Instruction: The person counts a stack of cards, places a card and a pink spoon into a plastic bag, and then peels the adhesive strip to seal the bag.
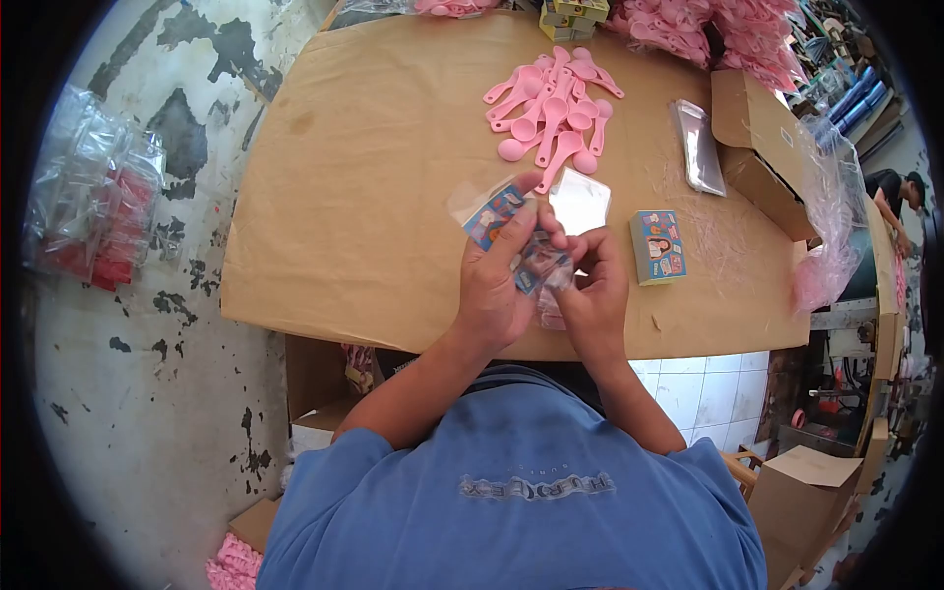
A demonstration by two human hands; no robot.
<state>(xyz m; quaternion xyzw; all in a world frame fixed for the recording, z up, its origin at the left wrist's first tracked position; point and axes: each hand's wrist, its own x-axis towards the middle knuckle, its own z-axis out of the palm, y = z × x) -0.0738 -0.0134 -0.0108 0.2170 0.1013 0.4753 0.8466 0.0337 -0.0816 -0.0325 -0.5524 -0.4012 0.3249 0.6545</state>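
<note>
Landmark: heap of pink spoons [554, 110]. My left hand [500, 290], on the near side of the heap, is closed around a blue-printed packet [492, 221] in thin clear film; my right hand [596, 290] pinches the film at its lower end. One packet or two, can't tell.

Room: brown tabletop [344, 197] runs wide left of the heap to a rounded edge; its near edge passes just under my wrists. Right of the heap it's tighter, with a long glossy pack [699, 147] lying there, then a carton [762, 147].

Materials: spoons smooth, round-bowled, flat handles with holes, piled loose. Glossy pale sheet [580, 202] flat just on the near side of the heap. Blue-topped rectangular block [658, 246] with pale yellowish side, near-right of the heap.

Containers: clear bags [678, 29] far-right of the heap, bulging with pink pieces. Carton's inside hidden from me.
</note>
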